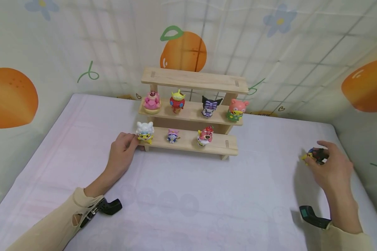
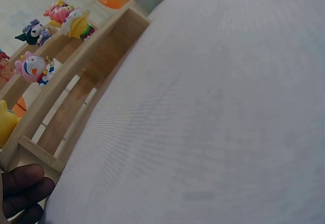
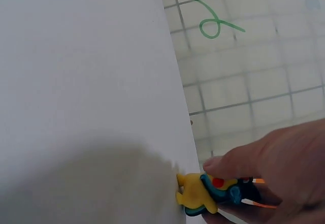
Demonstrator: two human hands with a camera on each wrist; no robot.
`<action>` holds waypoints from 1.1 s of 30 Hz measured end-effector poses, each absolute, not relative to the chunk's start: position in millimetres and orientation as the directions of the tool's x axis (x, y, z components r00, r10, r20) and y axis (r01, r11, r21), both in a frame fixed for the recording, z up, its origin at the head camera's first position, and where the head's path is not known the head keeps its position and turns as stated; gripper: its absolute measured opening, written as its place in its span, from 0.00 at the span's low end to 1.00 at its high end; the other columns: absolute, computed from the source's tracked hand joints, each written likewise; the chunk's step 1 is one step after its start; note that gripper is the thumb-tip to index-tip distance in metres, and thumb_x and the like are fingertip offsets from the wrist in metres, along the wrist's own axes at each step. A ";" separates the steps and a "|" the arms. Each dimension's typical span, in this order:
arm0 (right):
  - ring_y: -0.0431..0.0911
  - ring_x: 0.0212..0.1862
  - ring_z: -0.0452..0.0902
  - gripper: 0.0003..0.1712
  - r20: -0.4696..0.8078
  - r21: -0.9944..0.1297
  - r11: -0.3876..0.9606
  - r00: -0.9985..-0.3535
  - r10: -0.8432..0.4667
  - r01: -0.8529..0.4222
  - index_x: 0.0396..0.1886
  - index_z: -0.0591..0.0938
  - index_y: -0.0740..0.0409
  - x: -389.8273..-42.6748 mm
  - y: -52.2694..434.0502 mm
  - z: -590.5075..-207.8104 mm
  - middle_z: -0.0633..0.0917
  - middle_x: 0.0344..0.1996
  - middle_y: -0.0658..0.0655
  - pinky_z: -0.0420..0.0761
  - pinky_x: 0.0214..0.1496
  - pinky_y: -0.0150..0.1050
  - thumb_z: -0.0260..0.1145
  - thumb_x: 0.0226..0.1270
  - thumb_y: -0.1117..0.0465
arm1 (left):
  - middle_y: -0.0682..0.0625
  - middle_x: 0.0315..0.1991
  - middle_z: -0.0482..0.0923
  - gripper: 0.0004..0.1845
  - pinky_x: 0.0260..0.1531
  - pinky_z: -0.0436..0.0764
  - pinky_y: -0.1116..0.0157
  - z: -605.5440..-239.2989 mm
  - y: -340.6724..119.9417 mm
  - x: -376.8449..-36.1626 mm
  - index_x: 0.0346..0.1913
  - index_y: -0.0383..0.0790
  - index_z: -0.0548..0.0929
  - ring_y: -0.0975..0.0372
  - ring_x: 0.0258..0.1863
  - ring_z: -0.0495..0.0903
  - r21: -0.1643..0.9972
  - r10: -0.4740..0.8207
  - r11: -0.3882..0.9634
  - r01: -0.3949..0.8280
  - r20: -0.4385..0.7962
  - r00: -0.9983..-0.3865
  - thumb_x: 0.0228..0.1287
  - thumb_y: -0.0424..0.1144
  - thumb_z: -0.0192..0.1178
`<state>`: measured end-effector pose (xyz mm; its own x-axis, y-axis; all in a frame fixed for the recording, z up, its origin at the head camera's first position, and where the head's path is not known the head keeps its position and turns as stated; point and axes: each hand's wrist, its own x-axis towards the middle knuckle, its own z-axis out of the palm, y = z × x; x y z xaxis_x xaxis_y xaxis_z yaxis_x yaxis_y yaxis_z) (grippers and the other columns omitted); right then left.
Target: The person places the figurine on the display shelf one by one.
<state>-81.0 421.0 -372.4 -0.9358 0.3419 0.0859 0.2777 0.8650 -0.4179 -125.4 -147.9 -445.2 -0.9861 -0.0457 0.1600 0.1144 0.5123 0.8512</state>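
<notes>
Right hand (image 1: pixel 331 167) pinches a small toy (image 1: pixel 314 156) right of the shelf (image 1: pixel 193 104) — left hand (image 1: pixel 122 153), fingers relaxed, touches its lowest step.

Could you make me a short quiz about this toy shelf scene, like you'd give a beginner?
1. True or false: the top step of the wooden shelf is bare.
2. How many figures stand on the bottom step?
3. What does the right hand grip? A) a cup B) a small yellow and dark figure C) nothing

Key:
1. True.
2. Three; the left hand touches the white-hooded figure at the left end.
3. B.
</notes>
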 end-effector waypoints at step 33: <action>0.72 0.56 0.73 0.29 0.127 -0.364 0.909 -0.956 0.263 0.202 0.67 0.74 0.68 -82.3 401.9 -379.1 0.80 0.57 0.80 0.73 0.55 0.64 0.72 0.69 0.68 | 0.42 0.38 0.81 0.17 0.39 0.69 0.61 -447.0 -148.5 -126.5 0.38 0.36 0.90 0.57 0.40 0.71 0.854 -0.043 0.504 0.129 0.175 -0.984 0.81 0.40 0.54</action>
